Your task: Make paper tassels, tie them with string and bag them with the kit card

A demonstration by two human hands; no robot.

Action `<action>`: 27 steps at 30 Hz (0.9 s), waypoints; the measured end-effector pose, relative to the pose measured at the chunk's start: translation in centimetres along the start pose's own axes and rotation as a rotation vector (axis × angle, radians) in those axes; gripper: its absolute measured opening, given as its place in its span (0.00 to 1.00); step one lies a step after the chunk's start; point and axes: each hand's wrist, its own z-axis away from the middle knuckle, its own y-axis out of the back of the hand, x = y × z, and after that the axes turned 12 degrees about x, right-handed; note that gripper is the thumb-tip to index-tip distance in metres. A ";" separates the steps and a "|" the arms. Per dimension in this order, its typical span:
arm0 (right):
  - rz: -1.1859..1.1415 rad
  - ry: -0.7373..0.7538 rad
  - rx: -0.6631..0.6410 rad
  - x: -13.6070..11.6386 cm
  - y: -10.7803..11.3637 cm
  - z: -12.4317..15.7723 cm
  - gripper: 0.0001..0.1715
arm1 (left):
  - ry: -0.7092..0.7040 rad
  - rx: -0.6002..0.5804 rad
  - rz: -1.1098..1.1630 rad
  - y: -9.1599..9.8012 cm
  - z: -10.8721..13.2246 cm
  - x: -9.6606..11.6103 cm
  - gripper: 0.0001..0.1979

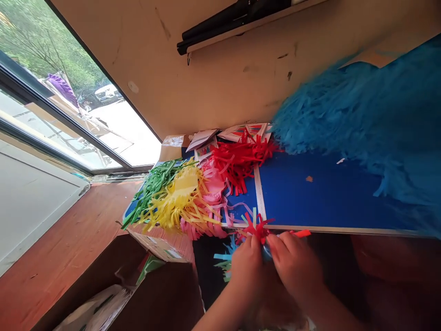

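Observation:
My left hand [247, 262] is closed around a multicoloured bunch of fringe strips [255, 228], with red, green and pink ends fanning out above the fingers. Light blue and green strips [225, 257] stick out on its left side. Beside it, my right hand [294, 264] has its fingers pinched together at the same bunch. A short red-orange strip [301, 233] shows just past the right knuckles. The fingers hide the middle of the bunch. Both hands are just off the front edge of a blue table [292, 197].
Piles of green [155, 188], yellow [184, 188], pink [212, 184] and red fringe [237, 161] lie at the table's left end. A big blue fringe heap [344, 110] covers its right. An open cardboard box [161, 294] stands lower left, near a window [69, 92].

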 end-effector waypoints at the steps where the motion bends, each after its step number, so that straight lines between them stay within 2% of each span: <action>1: -0.015 -0.016 0.016 0.1 0.0 0.0 0.15 | 0.018 0.005 0.025 -0.1 0.0 0.1 0.19; 7: -0.207 -0.032 0.131 0.8 -0.9 0.9 0.12 | 0.228 -0.046 0.158 -0.4 0.0 0.1 0.23; 11: -0.257 0.026 0.163 1.4 -1.6 1.7 0.11 | 0.232 -0.093 0.487 -0.6 0.5 -0.7 0.35; 13: -0.256 0.054 0.199 1.6 -1.6 2.0 0.07 | 0.187 -0.054 0.675 -0.5 0.9 -0.8 0.35; 16: -0.190 0.001 0.276 1.4 -1.5 1.8 0.03 | 0.216 0.033 0.800 -0.3 1.3 0.0 0.26; 19: -0.138 -0.105 0.315 0.8 -1.4 1.3 0.05 | 0.323 0.115 0.805 -0.5 1.3 1.0 0.21; 21: -0.174 -0.175 0.330 0.4 -1.5 0.9 0.05 | 0.359 0.167 0.779 -0.9 1.2 1.3 0.21; 25: -0.261 -0.260 0.365 0.3 -1.5 0.4 0.06 | 0.338 0.221 0.757 -1.5 1.0 1.3 0.27; 27: -0.250 -0.268 0.370 0.5 -1.5 0.5 0.07 | 0.285 0.216 0.784 -1.5 0.9 1.5 0.26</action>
